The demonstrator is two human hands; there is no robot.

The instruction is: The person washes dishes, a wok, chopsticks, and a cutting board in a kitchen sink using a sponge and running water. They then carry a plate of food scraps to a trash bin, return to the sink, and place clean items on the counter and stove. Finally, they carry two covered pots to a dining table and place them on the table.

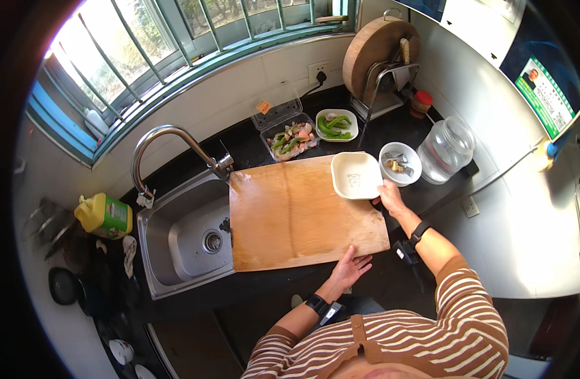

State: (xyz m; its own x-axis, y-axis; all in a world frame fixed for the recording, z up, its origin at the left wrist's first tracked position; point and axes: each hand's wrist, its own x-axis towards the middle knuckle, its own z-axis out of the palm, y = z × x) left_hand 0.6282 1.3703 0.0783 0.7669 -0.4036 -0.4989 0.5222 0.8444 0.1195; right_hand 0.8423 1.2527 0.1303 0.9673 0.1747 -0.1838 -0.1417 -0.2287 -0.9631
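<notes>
My right hand (pixel 392 198) grips the near right corner of a square cream-coloured dish (pixel 356 176). Nothing lies in the dish apart from a small printed mark on its bottom. It is over the far right part of a wooden cutting board (pixel 290 213); whether it touches the wood I cannot tell. The board covers the right end of the sink. My left hand (pixel 349 270) is at the board's near edge, palm up and fingers apart, with nothing in it. Close behind my right hand stands a round white bowl (pixel 400 164) holding small grey and yellowish pieces.
Behind the board are a clear plastic box (pixel 292 137) of mixed scraps and a dish of green peppers (pixel 336 127). A glass jar (pixel 446 149) stands right, near a rack with a round chopping block (pixel 373 57). Left are the steel sink (pixel 190 241), faucet (pixel 164 130) and yellow jug (pixel 105 215).
</notes>
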